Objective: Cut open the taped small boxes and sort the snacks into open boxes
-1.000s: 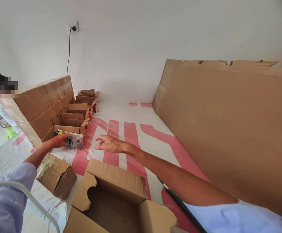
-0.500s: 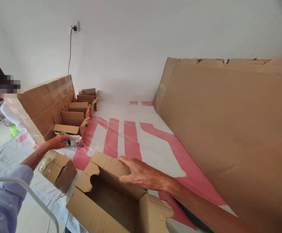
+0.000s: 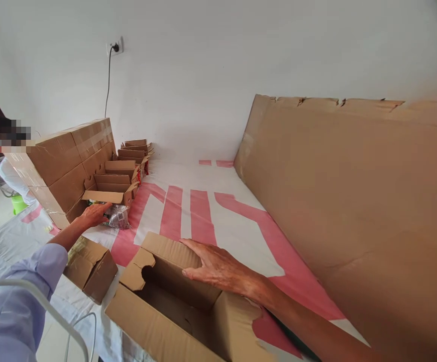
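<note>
left hand (image 3: 96,214) over a clear, printed plastic packet (image 3: 119,217) on the counter (image 3: 237,226); i cannot tell if it grips. right hand (image 3: 220,269), spread open, over the far edge of an open brown cardboard box (image 3: 161,324). the packet looks light, soft, slippery, best cupped mid-body; the box stiff, best held by its edges. 1 s ago the right hand was off the box.

looks like a makeshift packing room or small workshop. shown by a wall-like stack of brown, tape-sealed cardboard cartons (image 3: 56,166), a row of open brown cardboard boxes (image 3: 103,196) beside the stack, another open brown cardboard box (image 3: 150,322) up close, and a tall brown cardboard panel (image 3: 346,201) with a torn top edge. set indoors, with a white sheet with broad red strokes (image 3: 237,206) as work surface, near a plain off-white wall (image 3: 203,65) with a white socket (image 3: 121,45).
</note>
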{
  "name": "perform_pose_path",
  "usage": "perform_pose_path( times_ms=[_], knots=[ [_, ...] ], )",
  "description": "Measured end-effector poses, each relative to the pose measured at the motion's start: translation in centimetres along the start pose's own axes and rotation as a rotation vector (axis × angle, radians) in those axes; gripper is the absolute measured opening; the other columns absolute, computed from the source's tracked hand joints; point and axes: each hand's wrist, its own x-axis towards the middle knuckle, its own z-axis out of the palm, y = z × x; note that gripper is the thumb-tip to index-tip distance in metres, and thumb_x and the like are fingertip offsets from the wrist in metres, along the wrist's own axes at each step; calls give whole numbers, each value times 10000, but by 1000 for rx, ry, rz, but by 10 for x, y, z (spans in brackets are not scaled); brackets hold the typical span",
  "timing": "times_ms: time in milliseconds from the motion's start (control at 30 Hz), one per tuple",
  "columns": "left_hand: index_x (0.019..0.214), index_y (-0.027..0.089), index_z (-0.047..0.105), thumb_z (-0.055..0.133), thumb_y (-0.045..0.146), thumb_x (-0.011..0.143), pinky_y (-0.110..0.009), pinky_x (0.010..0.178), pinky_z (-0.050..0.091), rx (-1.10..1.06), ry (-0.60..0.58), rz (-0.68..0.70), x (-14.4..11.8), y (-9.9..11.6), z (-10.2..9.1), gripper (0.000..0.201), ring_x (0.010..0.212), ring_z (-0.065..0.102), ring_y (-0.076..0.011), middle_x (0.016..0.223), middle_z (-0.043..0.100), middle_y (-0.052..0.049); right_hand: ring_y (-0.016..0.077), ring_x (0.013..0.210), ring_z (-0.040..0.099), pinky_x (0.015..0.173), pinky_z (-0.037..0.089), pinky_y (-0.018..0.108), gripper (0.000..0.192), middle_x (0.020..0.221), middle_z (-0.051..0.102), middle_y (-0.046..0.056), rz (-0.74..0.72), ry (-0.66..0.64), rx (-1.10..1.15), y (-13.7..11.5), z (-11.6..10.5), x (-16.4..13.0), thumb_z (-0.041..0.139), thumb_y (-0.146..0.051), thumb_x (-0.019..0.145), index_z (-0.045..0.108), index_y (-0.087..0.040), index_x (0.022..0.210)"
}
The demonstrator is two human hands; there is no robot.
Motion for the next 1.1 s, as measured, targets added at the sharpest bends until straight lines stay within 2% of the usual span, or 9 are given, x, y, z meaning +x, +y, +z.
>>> perform_pose_path(
  times_ms=[133, 367, 433, 533, 600, 733, 900, 1000, 1100],
  knots=[
    [1395, 309, 603, 714, 295, 901, -408, 956, 536, 71, 4, -43, 11, 9, 0, 507, 1180, 722, -345, 1229, 783, -135, 349, 1258, 681, 1004, 501, 401, 687, 1461, 695, 135, 7, 55, -19, 1, -1, 0, 668, -333, 835, 597, -222, 1510],
    [1011, 275, 787, 666, 214, 862, -381, 836, 532, 149, -20, -38, 19, 18, 1, 201, 1034, 763, -339, 1017, 813, -124, 365, 1467, 533, 1163, 422, 432, 854, 1642, 541, 126, -36, 1, 71, 8, -2, -5, 706, -439, 830, 468, -223, 1621],
    [915, 261, 794, 647, 198, 863, -380, 817, 522, 157, -10, -20, 22, 17, -2, 169, 1006, 763, -340, 964, 808, -132, 362, 1399, 588, 1127, 443, 433, 750, 1566, 614, 120, -39, 2, 90, 6, -3, -8, 694, -425, 840, 544, -243, 1553],
    [829, 261, 793, 667, 213, 836, -362, 790, 510, 154, 8, 2, 28, 9, -12, 135, 952, 757, -322, 881, 797, -121, 330, 1142, 705, 963, 510, 411, 541, 1280, 759, 97, -22, 17, 84, 5, -3, -11, 641, -387, 868, 651, -273, 1396],
    [798, 268, 791, 675, 237, 825, -344, 777, 504, 147, 25, 6, 33, 1, -20, 123, 934, 750, -302, 848, 792, -102, 324, 1090, 711, 907, 516, 397, 519, 1200, 772, 94, -14, 45, 67, 10, 0, -10, 641, -384, 865, 666, -276, 1372],
    [846, 266, 802, 620, 257, 864, -333, 768, 498, 137, 66, -23, 35, -10, -24, 183, 950, 744, -293, 860, 794, -104, 341, 1187, 683, 960, 513, 407, 618, 1325, 745, 102, -3, 81, 83, 25, 8, -6, 658, -449, 870, 625, -298, 1468],
    [882, 264, 807, 642, 227, 830, -307, 755, 502, 112, 15, -45, 20, -9, -4, 177, 945, 752, -280, 883, 802, -89, 352, 1243, 679, 1051, 491, 425, 757, 1452, 696, 140, 30, 42, 65, 20, 4, -7, 648, -430, 858, 545, -222, 1578],
    [1065, 294, 807, 655, 238, 832, -302, 805, 512, 71, -5, -38, 9, -10, -3, 284, 999, 750, -274, 946, 815, -57, 349, 1260, 684, 1057, 497, 416, 800, 1453, 699, 143, 32, 28, 44, 15, 1, -9, 648, -448, 857, 511, -208, 1608],
    [1288, 306, 746, 651, 217, 823, -311, 843, 512, 27, -16, -28, -3, -12, -14, 483, 1050, 749, -278, 1075, 821, -54, 357, 1367, 628, 1113, 473, 421, 833, 1535, 643, 147, 21, 23, 43, 15, 1, -10, 660, -464, 852, 492, -194, 1621]
  ],
)
